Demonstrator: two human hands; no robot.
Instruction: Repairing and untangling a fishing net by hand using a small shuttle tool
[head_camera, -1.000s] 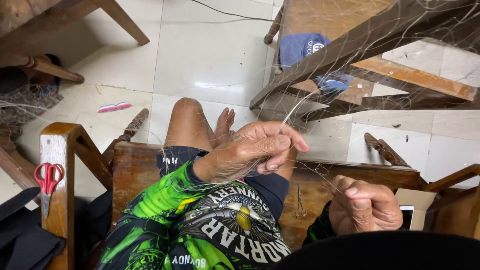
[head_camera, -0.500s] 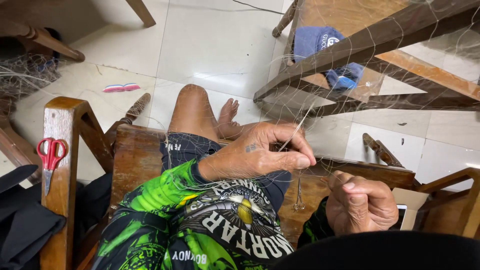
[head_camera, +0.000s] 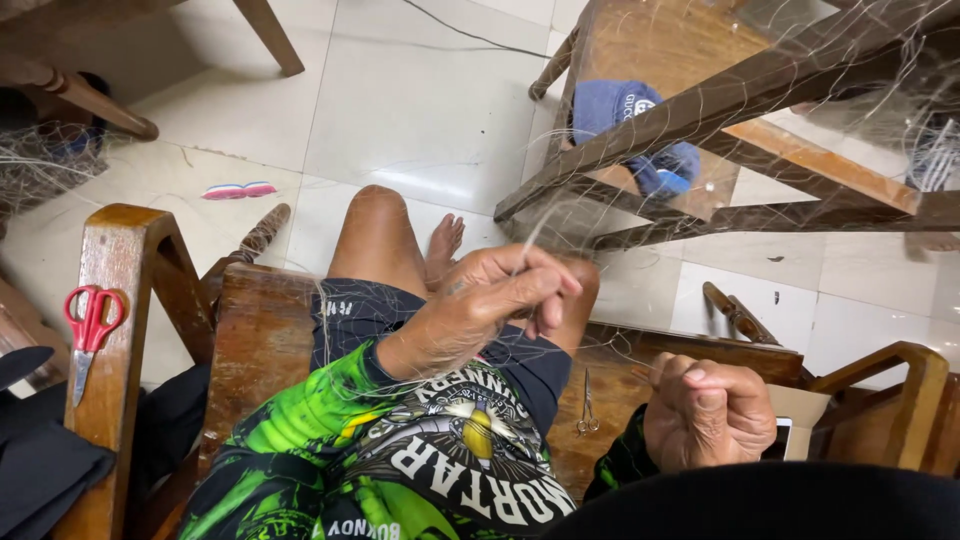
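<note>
I sit on a wooden bench (head_camera: 258, 340) with one bare knee raised. My left hand (head_camera: 490, 300) is over my lap, its fingers pinched on thin pale strands of fishing net (head_camera: 545, 220) that run up to a wooden chair (head_camera: 720, 100). My right hand (head_camera: 708, 412) is closed in a fist at the lower right, gripping what looks like net line. Fine net threads lie across my dark shorts and green printed shirt.
Red-handled scissors (head_camera: 90, 325) hang on the bench's left armrest (head_camera: 125, 330). Small metal scissors (head_camera: 586, 405) lie on the seat. A blue cap (head_camera: 630, 130) rests on the chair. A pile of net (head_camera: 45, 165) sits far left on the white tile floor.
The view has dipped a little and my left hand has shifted slightly right while staying pinched on the net strands. My right hand stays closed at the lower right.
</note>
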